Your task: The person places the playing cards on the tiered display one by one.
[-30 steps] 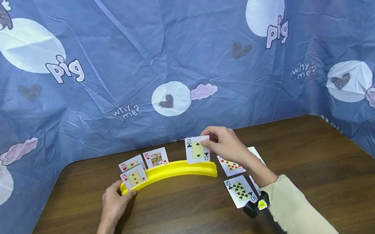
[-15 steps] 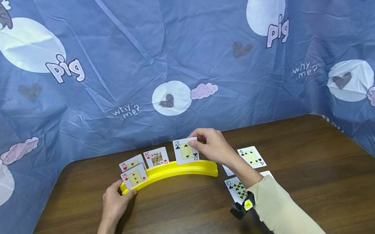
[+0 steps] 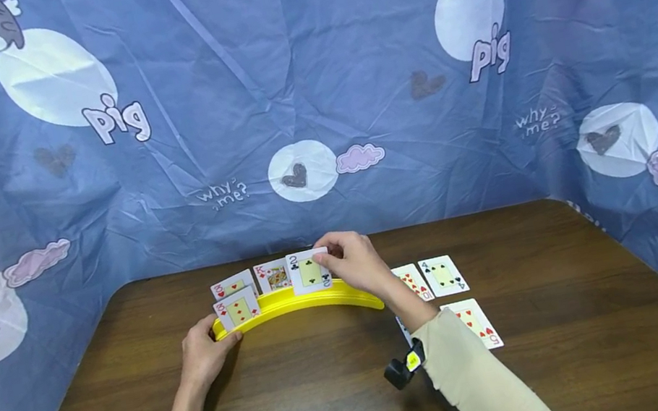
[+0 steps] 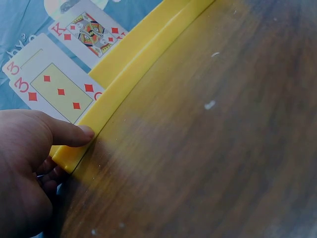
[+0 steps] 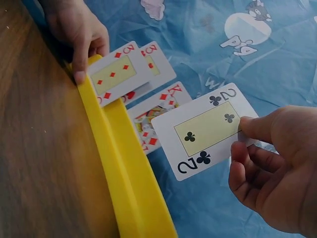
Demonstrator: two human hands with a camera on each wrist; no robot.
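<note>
A curved yellow card holder (image 3: 299,300) stands on the table, its left end gripped between the thumb and fingers of my left hand (image 3: 201,353). Between thumb and fingers, my right hand (image 3: 352,264) pinches the two of clubs (image 5: 205,131) by its edge, above the holder's middle. In the holder's left end, the three of diamonds (image 4: 60,91) stands in front of the three of hearts (image 3: 233,282). Just right of them is the king of diamonds (image 5: 161,111), partly covered by the two of clubs in the head view.
Right of the holder, the four of spades (image 3: 443,275), five of hearts (image 3: 473,322) and a ten of hearts (image 3: 415,281) lie face up on the brown table (image 3: 310,400). The right forearm covers part of another card. A blue printed cloth (image 3: 309,91) hangs behind.
My right hand has carried the two of clubs leftward along the holder, from near its right end to beside the king of diamonds. The left hand has stayed on the holder's left end.
</note>
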